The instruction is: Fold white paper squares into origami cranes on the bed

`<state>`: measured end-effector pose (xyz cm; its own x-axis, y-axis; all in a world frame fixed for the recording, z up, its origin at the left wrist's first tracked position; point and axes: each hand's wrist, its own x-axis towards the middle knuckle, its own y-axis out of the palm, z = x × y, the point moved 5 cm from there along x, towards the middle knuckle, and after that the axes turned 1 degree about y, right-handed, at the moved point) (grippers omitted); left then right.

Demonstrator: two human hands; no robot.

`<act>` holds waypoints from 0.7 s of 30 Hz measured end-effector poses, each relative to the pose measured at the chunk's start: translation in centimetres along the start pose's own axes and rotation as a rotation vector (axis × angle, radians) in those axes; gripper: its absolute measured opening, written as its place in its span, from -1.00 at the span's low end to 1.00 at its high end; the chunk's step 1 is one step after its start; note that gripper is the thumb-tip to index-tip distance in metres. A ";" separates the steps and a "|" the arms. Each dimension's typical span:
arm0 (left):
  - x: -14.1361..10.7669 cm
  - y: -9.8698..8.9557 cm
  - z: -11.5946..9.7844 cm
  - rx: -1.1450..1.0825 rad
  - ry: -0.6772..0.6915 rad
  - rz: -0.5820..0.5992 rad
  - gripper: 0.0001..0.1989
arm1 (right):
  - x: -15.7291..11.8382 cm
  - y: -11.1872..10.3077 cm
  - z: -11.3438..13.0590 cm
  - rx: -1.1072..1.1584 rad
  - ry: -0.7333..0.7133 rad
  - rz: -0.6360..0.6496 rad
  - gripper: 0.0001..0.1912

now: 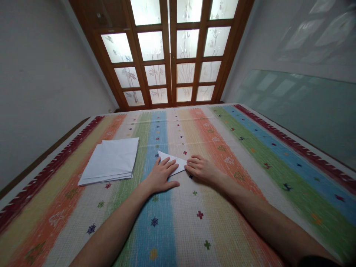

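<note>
A small white sheet of paper [178, 162], folded into a triangle, lies on the striped tablecloth in front of me. My left hand [161, 177] rests flat over its left part, fingers spread and thumb stretched out to the side on the cloth. At the paper's right corner, my right hand [202, 168] has its fingers bent and drawn together, with the fingertips on that corner. Part of the paper is hidden under the left fingers.
To the left sits a stack of white paper sheets [111, 160], slightly uneven at the edges. The striped tablecloth [183, 230] covers the table. Beyond the far edge stand wooden doors [171, 74] with frosted panes. A pale green glass panel [300, 111] leans at the right wall.
</note>
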<state>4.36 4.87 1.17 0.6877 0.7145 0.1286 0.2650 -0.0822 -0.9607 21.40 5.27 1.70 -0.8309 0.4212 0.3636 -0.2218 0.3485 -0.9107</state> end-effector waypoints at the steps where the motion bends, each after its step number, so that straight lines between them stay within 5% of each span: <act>1: 0.0 0.0 0.0 -0.017 0.013 -0.009 -0.30 | 0.0 -0.1 0.0 0.016 0.007 -0.029 -0.81; 4: -0.1 -0.3 0.1 -0.091 0.067 -0.094 -0.37 | -0.2 -1.0 -0.5 0.146 0.095 -0.194 -0.80; 9: -0.4 -2.5 0.7 -0.330 0.044 -0.454 -0.76 | -0.8 -2.7 -2.0 0.515 0.437 -0.530 -0.75; 12: -0.6 -3.8 0.5 -0.541 -0.047 -0.600 -0.82 | -1.0 -2.9 -2.7 0.743 0.604 -0.668 -0.78; 15: -0.6 -4.2 0.1 -0.809 -0.228 -0.682 -0.84 | -0.8 -2.7 -2.8 1.034 0.706 -0.801 -0.49; 18: -0.3 -3.4 -0.3 -1.147 -0.399 -0.744 -0.72 | 0.1 -2.1 -1.9 1.341 0.747 -0.781 -0.36; 21: 0.1 -2.1 -0.7 -1.284 -0.480 -0.699 -0.54 | 1.3 -1.6 -0.2 1.516 0.776 -0.576 -0.67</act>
<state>4.38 4.63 3.42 -0.0270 0.9926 0.1182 0.9900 0.0102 0.1410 20.74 5.43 3.65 -0.1829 0.9480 0.2604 -0.9634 -0.2257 0.1449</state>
